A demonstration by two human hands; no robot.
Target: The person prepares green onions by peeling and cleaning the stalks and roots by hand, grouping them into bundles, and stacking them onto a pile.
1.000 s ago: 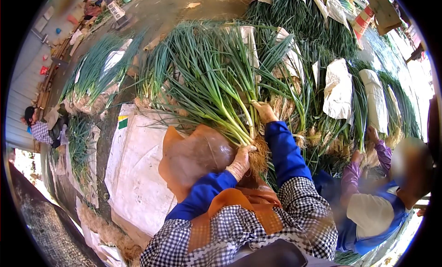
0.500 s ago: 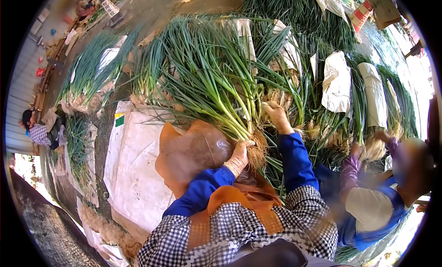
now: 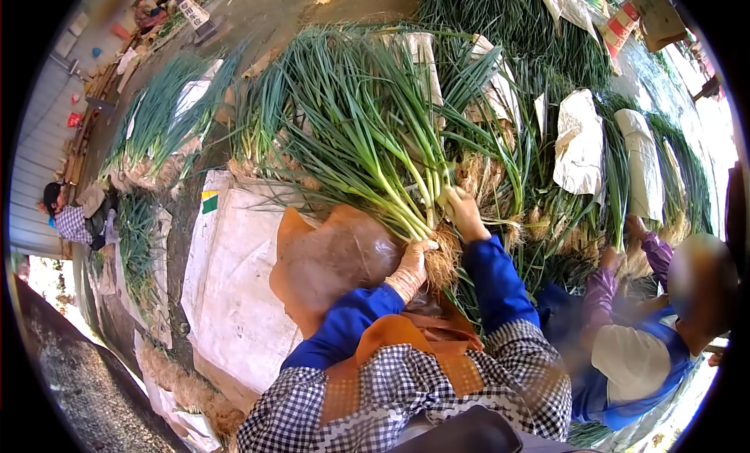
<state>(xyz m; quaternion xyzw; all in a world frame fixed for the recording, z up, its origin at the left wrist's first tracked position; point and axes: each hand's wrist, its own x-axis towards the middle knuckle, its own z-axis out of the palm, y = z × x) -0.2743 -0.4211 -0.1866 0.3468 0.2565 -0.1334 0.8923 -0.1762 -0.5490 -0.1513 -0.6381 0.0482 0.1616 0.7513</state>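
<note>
Left hand (image 3: 414,264): grip closed around the bunch of green onions (image 3: 383,180), low on the pale stems, thumb across the top. Roots (image 3: 444,254) spill out just right of that fist. Right hand (image 3: 462,211): fingers curled at the stems on the bunch's right side, a bit farther from the body than the left. Touching, looks like; can't tell if it's pinching a stem, contact is covered by its own fingers.

Bunch is in front of the body, leaves fanned away over other onions, brown apron (image 3: 336,254) beside the stems, white sack (image 3: 242,285) to the left of that.

Doing this well, my read: left is the anchor, so firm but no crushing, pale stems probably bruise. Right should work one stem at a time, pull along its length, not sideways; bent leaves would likely snap. Root ends level. Watch for leaf tangles with the neighbouring onions.
</note>
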